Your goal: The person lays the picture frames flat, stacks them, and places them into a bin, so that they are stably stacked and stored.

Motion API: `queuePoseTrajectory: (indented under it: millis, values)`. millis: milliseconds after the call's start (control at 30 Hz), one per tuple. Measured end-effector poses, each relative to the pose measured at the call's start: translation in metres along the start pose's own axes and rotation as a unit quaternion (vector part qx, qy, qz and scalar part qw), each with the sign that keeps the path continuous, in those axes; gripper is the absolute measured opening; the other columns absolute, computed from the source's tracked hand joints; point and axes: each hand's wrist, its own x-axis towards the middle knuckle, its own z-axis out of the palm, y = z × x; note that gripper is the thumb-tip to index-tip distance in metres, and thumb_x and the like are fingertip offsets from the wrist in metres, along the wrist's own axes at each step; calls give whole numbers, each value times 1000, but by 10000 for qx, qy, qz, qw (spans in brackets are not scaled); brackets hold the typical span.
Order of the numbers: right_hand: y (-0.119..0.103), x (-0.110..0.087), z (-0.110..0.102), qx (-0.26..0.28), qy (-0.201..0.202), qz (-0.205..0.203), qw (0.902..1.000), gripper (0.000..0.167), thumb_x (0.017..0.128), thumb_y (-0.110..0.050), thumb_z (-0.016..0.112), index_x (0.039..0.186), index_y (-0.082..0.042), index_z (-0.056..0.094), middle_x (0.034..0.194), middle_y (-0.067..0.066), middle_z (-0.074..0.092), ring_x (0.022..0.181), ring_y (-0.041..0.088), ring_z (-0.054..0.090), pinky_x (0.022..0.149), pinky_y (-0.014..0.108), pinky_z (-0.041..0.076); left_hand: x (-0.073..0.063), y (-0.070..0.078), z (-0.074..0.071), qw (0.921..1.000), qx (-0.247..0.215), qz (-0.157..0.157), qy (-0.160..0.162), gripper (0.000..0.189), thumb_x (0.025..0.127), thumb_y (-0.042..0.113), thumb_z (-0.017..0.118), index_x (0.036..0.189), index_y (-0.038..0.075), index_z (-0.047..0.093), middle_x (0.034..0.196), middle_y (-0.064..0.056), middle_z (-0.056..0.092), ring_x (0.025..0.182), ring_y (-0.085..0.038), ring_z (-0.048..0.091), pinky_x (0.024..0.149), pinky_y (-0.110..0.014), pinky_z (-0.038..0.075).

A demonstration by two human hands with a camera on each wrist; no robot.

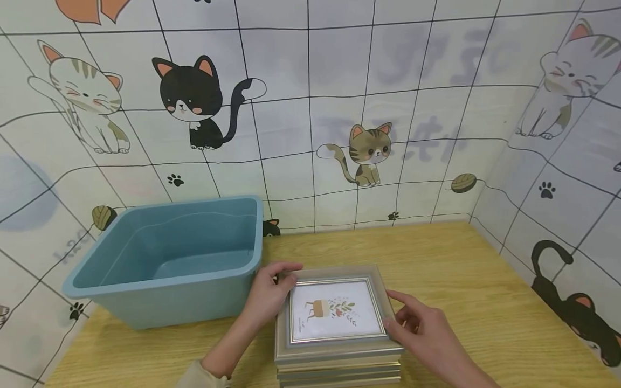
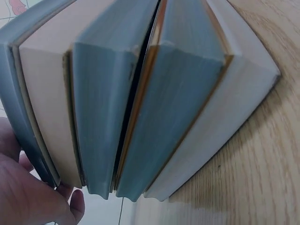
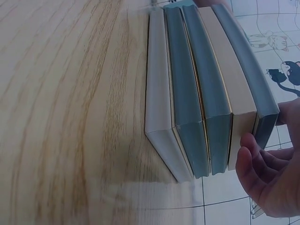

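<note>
Several picture frames are stacked flat on the table. The top picture frame [image 1: 335, 345] has a silvery border and a print of a potted plant with legs and flowers. At its upper left corner, my left hand [image 1: 271, 291] pinches the edge, thumb on top. My right hand [image 1: 422, 328] holds the opposite edge, thumb on the border and fingers curled at the side. In the left wrist view the stack shows blue-grey, beige and white sides, with the left hand [image 2: 33, 187] at the top frame. The right wrist view has the right hand [image 3: 272, 168] with fingertips touching the beige frame [image 3: 234, 89] below.
A blue plastic basin [image 1: 194, 291] stands left of the stack, close to my left hand; its visible inside holds nothing. The wood-grain table [image 1: 466, 280] meets a cat-patterned wall covering [image 1: 291, 129] behind and at the right.
</note>
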Motion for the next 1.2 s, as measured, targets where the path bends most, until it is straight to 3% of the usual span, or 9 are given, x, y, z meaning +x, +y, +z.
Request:
queuePoseTrajectory:
  millis: [200,333,467,633,733,767,833,1000,1200]
  values:
    - [0,-1,-6,-189,-2,101,9998,49,96,-23,74,139,-2,60,81,-5,65,61,7,55,54,26,45,-1,3,1,9996,166,44,-219,25,97,3,64,119,5,75,129,-9,67,129,-29,53,108,-51,40]
    - [-4,5,-18,-637,108,77,9979,50,99,-29,71,139,-3,60,84,-4,66,59,8,55,54,26,45,1,6,2,9980,405,291,-400,27,98,5,65,124,6,73,130,-8,68,131,-29,54,108,-52,41]
    - [-10,21,-32,-981,325,-249,9943,49,101,-32,68,140,-4,59,90,0,68,59,9,56,54,28,46,3,12,1,9939,740,642,-514,32,98,6,66,130,7,70,133,-7,67,131,-28,56,106,-51,44]
    - [-14,46,-45,-701,409,-727,9940,46,102,-24,65,142,-2,56,99,7,70,64,11,61,53,30,49,5,28,-1,9875,1117,983,-528,37,96,5,69,134,9,68,136,-7,65,112,-22,64,91,-44,53]
    - [-18,57,-50,-587,417,-962,9928,44,103,-20,64,142,-2,56,103,9,69,69,13,64,58,30,52,6,41,-4,9828,1272,1208,-579,39,96,6,69,135,10,68,137,-8,65,114,-22,64,90,-43,52]
    - [-19,60,-51,-549,406,-1026,9924,43,103,-20,64,142,-3,56,105,9,68,72,14,65,59,30,53,6,46,-5,9814,1296,1283,-598,39,96,7,69,135,10,67,137,-8,64,123,-22,60,93,-43,50]
    - [-23,68,-51,-522,382,-1182,9909,42,103,-19,63,142,-4,57,106,8,68,78,17,67,63,31,54,5,56,-7,9803,1284,1368,-620,40,96,8,68,136,9,66,138,-8,64,125,-25,58,98,-48,47]
    - [-38,87,-44,-466,235,-1460,9879,42,103,-19,64,142,-5,58,109,7,68,95,22,68,78,36,56,2,78,-22,9819,1007,1459,-663,43,98,6,67,140,8,61,142,-7,60,133,-31,52,109,-53,41]
    - [-70,111,-19,-56,-253,-1665,9857,46,102,-18,65,145,-6,55,119,12,67,103,24,68,86,41,57,-1,92,-60,9810,873,1692,-368,43,99,1,65,142,3,57,142,-11,60,133,-28,54,109,-46,43]
